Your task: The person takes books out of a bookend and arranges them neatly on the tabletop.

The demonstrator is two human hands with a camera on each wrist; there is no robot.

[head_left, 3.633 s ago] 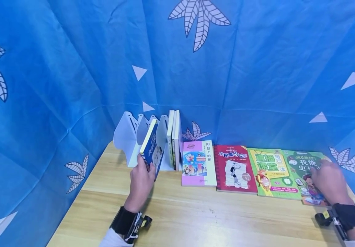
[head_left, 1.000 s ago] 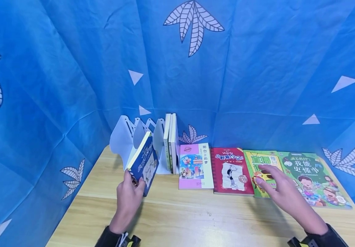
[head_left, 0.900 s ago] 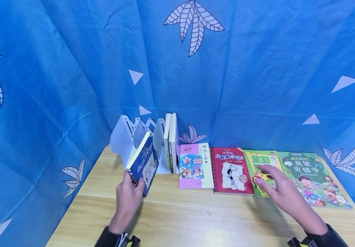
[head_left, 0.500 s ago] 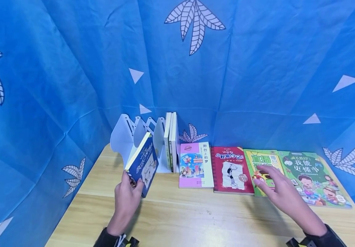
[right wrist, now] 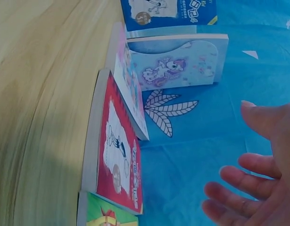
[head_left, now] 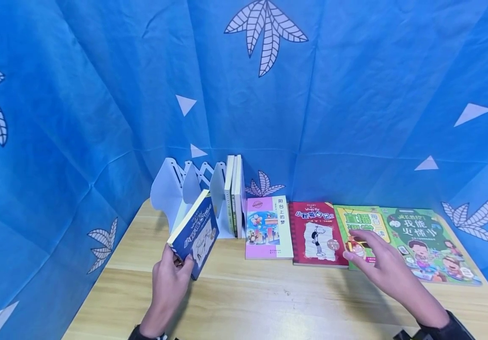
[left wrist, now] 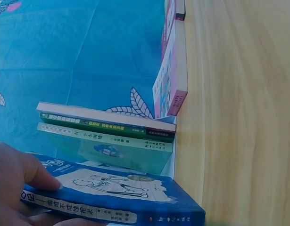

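Note:
My left hand (head_left: 172, 281) grips a blue paperback book (head_left: 199, 236) by its lower left edge, thumb on the cover and fingers behind. The book is tilted in front of a white bookend rack (head_left: 168, 189); in the left wrist view its spine (left wrist: 88, 209) faces the camera. My right hand (head_left: 384, 264), fingers loosely spread, hangs above a yellow-green book (head_left: 354, 217) and hides part of its cover. Nothing is between its fingers in the right wrist view. To its left lies a red book (head_left: 318, 236), to its right a green book (head_left: 431, 245).
Several thin books (head_left: 234, 198) stand upright in the rack's right end. A pink and white book (head_left: 268, 226) lies beside them, first in the row of flat books. The wooden table (head_left: 269, 302) backs onto a blue cloth (head_left: 354, 118) with leaf prints.
My right hand has come left from the green book to above the yellow-green one, opening its fingers. The left hand has drawn the blue book nearer to me, away from the rack.

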